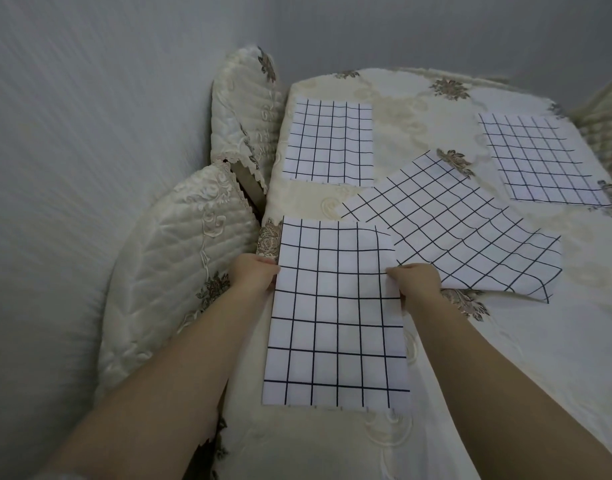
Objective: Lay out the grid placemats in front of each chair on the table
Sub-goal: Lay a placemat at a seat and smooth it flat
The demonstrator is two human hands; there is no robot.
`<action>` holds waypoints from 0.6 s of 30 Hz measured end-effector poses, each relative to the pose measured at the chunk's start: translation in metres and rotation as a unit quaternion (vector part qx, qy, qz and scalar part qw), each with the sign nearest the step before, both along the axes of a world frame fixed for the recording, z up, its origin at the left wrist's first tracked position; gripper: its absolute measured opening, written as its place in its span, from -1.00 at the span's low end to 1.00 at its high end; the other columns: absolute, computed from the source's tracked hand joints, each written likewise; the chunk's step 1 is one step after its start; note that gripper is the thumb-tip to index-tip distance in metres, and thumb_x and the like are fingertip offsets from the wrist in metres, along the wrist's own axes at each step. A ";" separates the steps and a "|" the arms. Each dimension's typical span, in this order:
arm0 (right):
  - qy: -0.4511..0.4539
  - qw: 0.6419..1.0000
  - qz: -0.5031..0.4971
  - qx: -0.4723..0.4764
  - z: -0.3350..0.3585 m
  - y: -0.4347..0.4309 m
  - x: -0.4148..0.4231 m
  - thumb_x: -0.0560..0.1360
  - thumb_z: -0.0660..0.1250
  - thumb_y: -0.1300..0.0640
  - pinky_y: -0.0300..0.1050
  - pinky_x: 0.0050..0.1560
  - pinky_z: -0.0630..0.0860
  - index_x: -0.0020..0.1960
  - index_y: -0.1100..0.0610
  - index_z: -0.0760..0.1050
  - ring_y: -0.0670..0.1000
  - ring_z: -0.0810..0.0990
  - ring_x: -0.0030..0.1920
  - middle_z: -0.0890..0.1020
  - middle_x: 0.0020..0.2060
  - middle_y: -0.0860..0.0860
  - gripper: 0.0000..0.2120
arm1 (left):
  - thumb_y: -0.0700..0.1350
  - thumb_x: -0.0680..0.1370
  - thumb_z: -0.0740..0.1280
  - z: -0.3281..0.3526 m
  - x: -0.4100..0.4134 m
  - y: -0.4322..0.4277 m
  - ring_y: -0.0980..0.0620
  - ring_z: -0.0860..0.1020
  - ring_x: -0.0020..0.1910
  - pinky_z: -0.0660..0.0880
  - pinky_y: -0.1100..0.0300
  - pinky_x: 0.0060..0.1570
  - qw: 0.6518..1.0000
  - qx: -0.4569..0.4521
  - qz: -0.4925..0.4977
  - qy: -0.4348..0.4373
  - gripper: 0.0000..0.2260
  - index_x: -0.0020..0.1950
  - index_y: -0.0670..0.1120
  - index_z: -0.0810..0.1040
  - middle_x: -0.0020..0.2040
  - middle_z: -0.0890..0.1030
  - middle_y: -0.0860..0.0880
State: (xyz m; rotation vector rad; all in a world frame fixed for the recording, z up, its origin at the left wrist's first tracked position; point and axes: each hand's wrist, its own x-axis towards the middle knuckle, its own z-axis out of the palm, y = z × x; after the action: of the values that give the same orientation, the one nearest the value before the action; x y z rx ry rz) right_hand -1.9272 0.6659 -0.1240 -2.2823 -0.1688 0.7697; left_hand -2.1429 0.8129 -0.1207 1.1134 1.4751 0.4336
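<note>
Four mats show. Left hand (256, 275) and right hand (417, 282) each pinch a side of the near mat (335, 317) at the bench's (512, 341) left edge, beside a chair (173, 265). Skewed mat (453, 226) lies mid-bench; far-left mat (330, 143) and far-right mat (543, 159) lie flat.

Cloth-covered table (419, 109) bears four grid placemats (330, 143).

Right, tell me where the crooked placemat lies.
In the head view, the crooked placemat lies mid-table, between the held placemat and the far-right placemat, just beyond the right hand.
</note>
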 end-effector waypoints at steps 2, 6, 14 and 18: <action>0.005 1.000 -0.002 -0.002 -0.002 0.001 0.000 0.37 0.46 0.18 0.23 0.04 0.58 -0.05 0.43 0.59 0.24 0.64 -0.11 0.65 -0.07 0.33 -0.69 | -0.36 0.39 0.44 -0.004 0.001 0.003 -0.19 0.64 -0.16 0.62 -0.07 -0.06 1.000 0.009 -0.004 0.017 -0.88 -0.19 -0.16 0.60 -0.19 0.63 -0.21; 0.005 1.000 0.001 -0.019 -0.010 0.000 0.000 0.34 0.45 0.16 0.25 -0.04 0.61 -0.05 0.43 0.60 0.27 0.66 -0.12 0.66 -0.10 0.32 -0.67 | -0.33 0.40 0.45 -0.008 0.001 0.002 -0.20 0.64 -0.08 0.61 -0.07 0.00 0.998 0.038 -0.017 0.048 -0.88 -0.19 -0.12 0.61 -0.10 0.66 -0.24; -0.136 0.988 0.060 -0.036 0.006 -0.005 -0.009 0.49 0.36 0.09 -0.05 -0.11 0.50 -0.09 0.35 0.61 0.21 0.62 -0.06 0.66 -0.20 0.22 -0.71 | -0.21 0.45 0.38 -0.005 -0.001 0.007 -0.15 0.63 -0.10 0.57 0.11 -0.12 0.975 0.118 -0.090 0.163 -0.94 -0.13 -0.11 0.64 -0.12 0.66 -0.12; -0.270 0.957 0.105 -0.025 0.008 0.005 -0.013 0.54 0.26 0.12 -0.12 -0.08 0.39 0.18 0.21 0.54 0.11 0.54 0.08 0.60 0.05 0.12 -0.73 | -0.13 0.51 0.35 0.003 0.010 0.005 -0.04 0.58 -0.01 0.52 0.14 -0.03 0.934 0.246 -0.148 0.211 -0.85 0.06 -0.07 0.60 0.01 0.64 -0.02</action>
State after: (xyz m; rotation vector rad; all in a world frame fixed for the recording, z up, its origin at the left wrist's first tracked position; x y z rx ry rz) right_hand -1.9406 0.6709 -0.1158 -2.5004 -0.6565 0.2299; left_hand -2.1331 0.8176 -0.1176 1.8956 1.5673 0.3735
